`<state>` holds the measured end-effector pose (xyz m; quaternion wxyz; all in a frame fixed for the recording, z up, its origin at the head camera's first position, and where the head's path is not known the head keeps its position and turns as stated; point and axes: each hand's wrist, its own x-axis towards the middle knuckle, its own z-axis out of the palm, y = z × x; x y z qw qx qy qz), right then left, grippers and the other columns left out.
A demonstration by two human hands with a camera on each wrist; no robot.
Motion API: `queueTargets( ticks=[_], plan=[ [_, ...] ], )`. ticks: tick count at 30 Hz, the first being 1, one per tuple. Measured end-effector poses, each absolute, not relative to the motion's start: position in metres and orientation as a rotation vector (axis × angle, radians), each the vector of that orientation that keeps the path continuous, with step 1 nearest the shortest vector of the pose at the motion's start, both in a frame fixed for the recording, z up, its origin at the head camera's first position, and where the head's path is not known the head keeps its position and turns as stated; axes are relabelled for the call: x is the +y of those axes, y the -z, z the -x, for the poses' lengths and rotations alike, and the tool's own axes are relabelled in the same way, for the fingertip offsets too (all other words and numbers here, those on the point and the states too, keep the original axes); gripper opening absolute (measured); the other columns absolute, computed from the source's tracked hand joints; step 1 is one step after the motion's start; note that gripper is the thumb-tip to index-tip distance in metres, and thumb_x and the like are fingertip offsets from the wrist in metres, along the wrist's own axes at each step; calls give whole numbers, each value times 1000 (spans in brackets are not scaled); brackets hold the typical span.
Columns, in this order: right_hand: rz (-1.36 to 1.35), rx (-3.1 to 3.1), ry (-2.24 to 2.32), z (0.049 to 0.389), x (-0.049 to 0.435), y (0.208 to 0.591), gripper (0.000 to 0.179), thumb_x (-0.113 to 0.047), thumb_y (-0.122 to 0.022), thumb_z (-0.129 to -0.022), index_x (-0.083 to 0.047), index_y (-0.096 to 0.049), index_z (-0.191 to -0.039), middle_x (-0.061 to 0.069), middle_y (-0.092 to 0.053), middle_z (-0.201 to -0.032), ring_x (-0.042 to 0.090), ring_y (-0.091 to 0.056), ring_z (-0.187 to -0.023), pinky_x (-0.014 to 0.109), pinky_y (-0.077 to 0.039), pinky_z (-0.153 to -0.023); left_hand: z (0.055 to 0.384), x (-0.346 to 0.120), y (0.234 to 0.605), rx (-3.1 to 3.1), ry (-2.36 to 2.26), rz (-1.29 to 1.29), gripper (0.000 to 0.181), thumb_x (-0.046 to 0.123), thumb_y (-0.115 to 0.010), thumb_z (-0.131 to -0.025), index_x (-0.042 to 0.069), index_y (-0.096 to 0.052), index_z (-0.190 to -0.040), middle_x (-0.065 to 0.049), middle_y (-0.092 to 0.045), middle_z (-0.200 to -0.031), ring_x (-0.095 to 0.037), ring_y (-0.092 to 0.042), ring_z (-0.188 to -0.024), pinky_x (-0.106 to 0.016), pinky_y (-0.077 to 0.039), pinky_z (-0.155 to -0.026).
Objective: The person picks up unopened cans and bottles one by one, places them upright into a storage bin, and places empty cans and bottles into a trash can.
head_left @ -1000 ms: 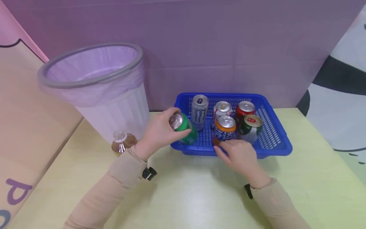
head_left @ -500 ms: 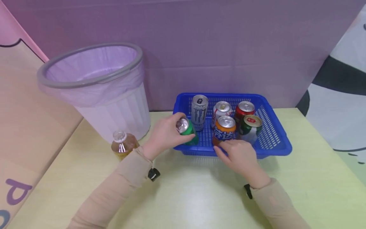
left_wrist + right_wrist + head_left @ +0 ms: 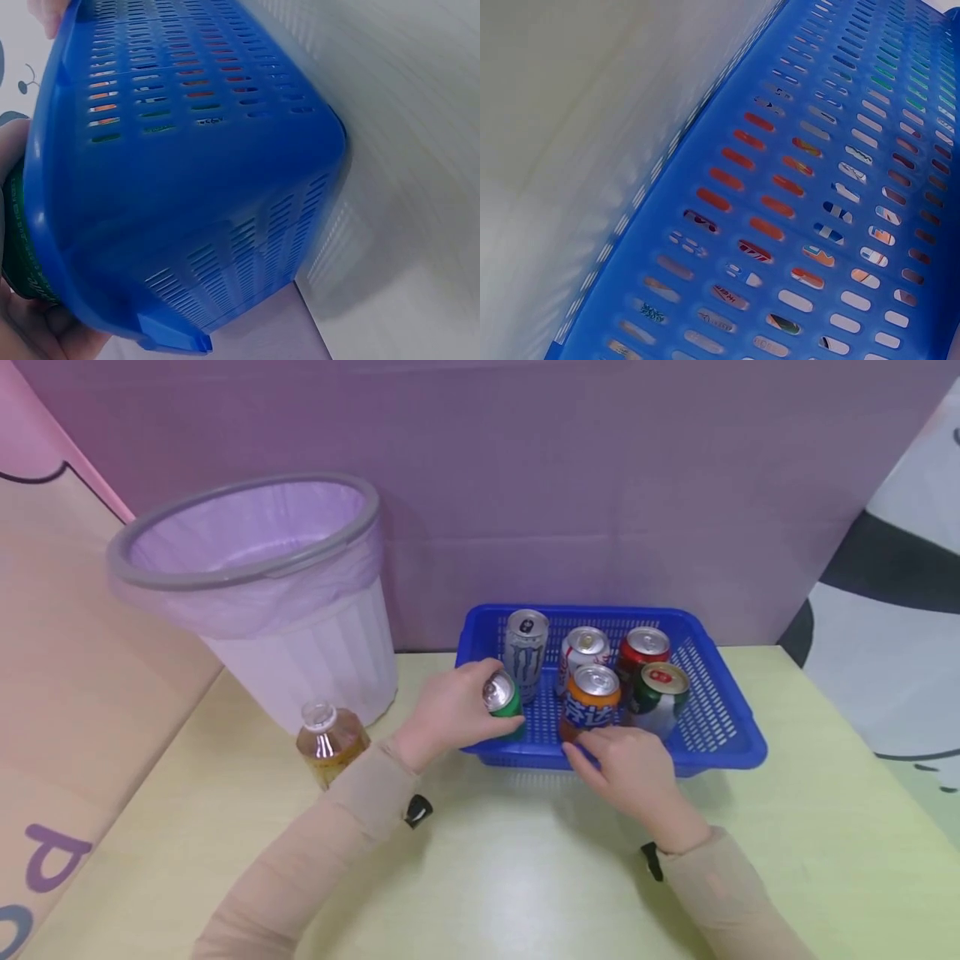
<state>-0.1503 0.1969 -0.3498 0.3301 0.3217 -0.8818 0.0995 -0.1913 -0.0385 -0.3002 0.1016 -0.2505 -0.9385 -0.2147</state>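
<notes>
My left hand [image 3: 450, 708] grips a green drink can [image 3: 501, 693] by its upper part, inside the front left corner of a blue plastic basket [image 3: 726, 685]. The can's lower part is hidden. My right hand [image 3: 628, 768] holds the basket's front rim, just in front of an orange can [image 3: 589, 710]. Behind and around stand a tall silver can [image 3: 526, 652], a white can [image 3: 585, 647], a red can [image 3: 643, 647] and a dark green can [image 3: 658, 697]. Through the left wrist view, the green can [image 3: 26, 240] shows at the basket's rim.
A white waste bin [image 3: 322, 643] with a grey rim and liner stands left of the basket. Near my left forearm is an uncapped bottle [image 3: 330, 743] of amber liquid. A purple backdrop [image 3: 510, 485] rises behind the light table [image 3: 502, 868].
My left hand has brought the green can rightward and down into the basket, from a tilted pose over its left rim to more upright. My right hand has stayed at the front rim.
</notes>
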Motion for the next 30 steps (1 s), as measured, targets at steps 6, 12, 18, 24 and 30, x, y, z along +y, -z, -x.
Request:
queueTargets(
  ticks=[6, 12, 18, 24, 30],
  plan=[
    [-829, -2319, -262, 150, 197, 351, 58, -47, -27, -100, -14, -51, -59, -4, -48, -51, 11, -44, -44, 27, -36, -43, 198, -32, 305, -2808, 590, 742, 63, 47, -76, -72, 7, -57, -118, -1, -66, -96, -11, -62, -76, -26, -51, -64],
    [-837, -2322, -266, 150, 197, 351, 56, -46, -29, -100, -15, -48, -58, -5, -46, -51, 9, -41, -43, 26, -34, -43, 203, -28, 310, -2840, 616, 737, 61, 47, -76, -72, 8, -58, -116, 0, -65, -94, -11, -61, -76, -26, -51, -65],
    [-834, -2307, -262, 151, 197, 350, 58, -47, -26, -100, -15, -47, -57, -5, -45, -50, 9, -41, -43, 26, -34, -42, 208, -24, 314, -2829, 652, 741, 60, 46, -77, -72, 9, -58, -116, 0, -66, -94, -12, -62, -77, -27, -52, -67],
    [-844, -2308, -265, 151, 197, 351, 57, -46, -28, -100, -15, -49, -58, -5, -46, -51, 8, -41, -43, 25, -34, -42, 208, -23, 314, -2858, 632, 742, 62, 48, -76, -72, 9, -58, -116, 0, -66, -96, -12, -62, -79, -27, -51, -68],
    [-833, -2319, -259, 151, 197, 351, 57, -46, -29, -100, -14, -52, -60, -4, -48, -51, 10, -43, -44, 27, -35, -42, 210, -21, 315, -2878, 598, 751, 60, 50, -75, -72, 10, -59, -114, 3, -65, -93, -9, -60, -76, -24, -50, -66]
  ],
)
